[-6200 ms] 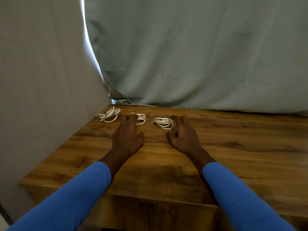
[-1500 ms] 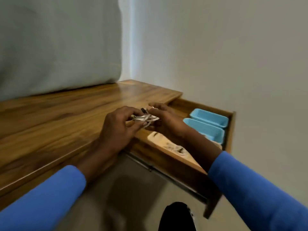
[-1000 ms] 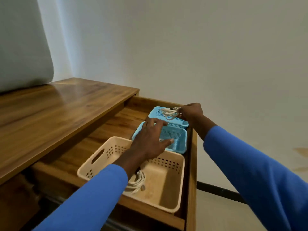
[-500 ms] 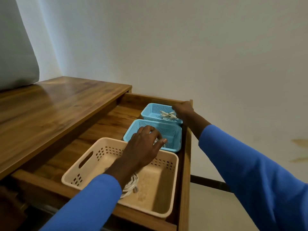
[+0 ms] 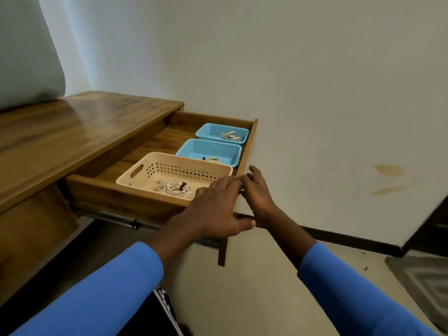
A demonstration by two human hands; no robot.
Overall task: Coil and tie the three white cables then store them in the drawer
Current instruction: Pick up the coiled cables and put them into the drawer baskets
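Having let go of the last two bundles only a moment back, now rest both hands at the near right corner of the open drawer [image 5: 116,194] — left hand [image 5: 218,209] laid over the corner, fingers fairly straight, thumb on the outer face; right hand [image 5: 258,195] loose and spread just beside it, neither holding a cable. Counts as all three stored: white coil [image 5: 174,189] in the beige basket [image 5: 184,159], second bundle [image 5: 212,160] in the near blue basket [image 5: 208,147], far bundle [image 5: 230,136] in the far blue basket [image 5: 218,129]. Leaves, most likely, only sliding the drawer back under the desk [image 5: 72,132]. Shows the white coil lying flat, long axis along the near wall, black tie uppermost — and the far bundle pinched slim, pointing left to right.
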